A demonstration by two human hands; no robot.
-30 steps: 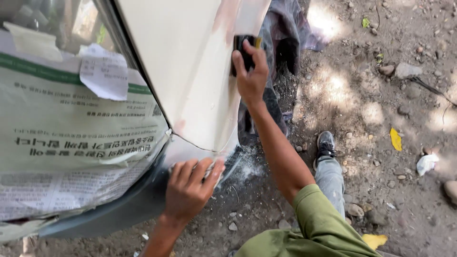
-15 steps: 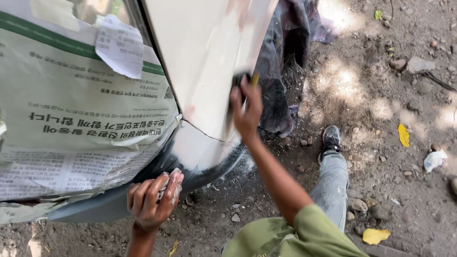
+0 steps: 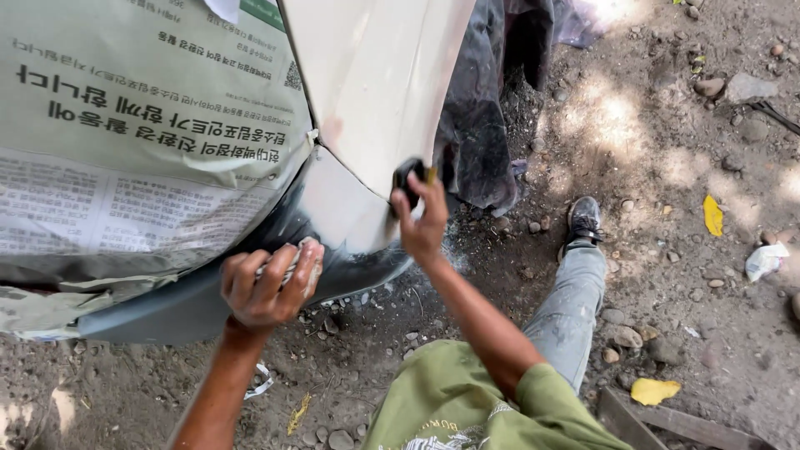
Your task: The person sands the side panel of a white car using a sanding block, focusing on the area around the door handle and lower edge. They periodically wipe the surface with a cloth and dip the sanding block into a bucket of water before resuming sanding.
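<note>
A pale, sanded car body panel (image 3: 375, 92) fills the upper middle of the head view, with a dark lower bumper part (image 3: 192, 304) beneath it. My right hand (image 3: 421, 221) presses a small black sanding block (image 3: 408, 179) against the panel's right edge. My left hand (image 3: 267, 283) is closed around a crumpled grey rag or sandpaper (image 3: 292, 258), resting at the seam low on the panel.
Newspaper masking (image 3: 142, 142) covers the car's left side. A dark cloth (image 3: 483, 125) hangs right of the panel. My leg and black shoe (image 3: 583, 221) stand on dirt with stones, yellow leaves (image 3: 712, 215) and a wooden plank (image 3: 658, 421) at the bottom right.
My right hand has slid the block down the panel's edge. My left hand, flat on the panel a second ago, has closed on the crumpled piece.
</note>
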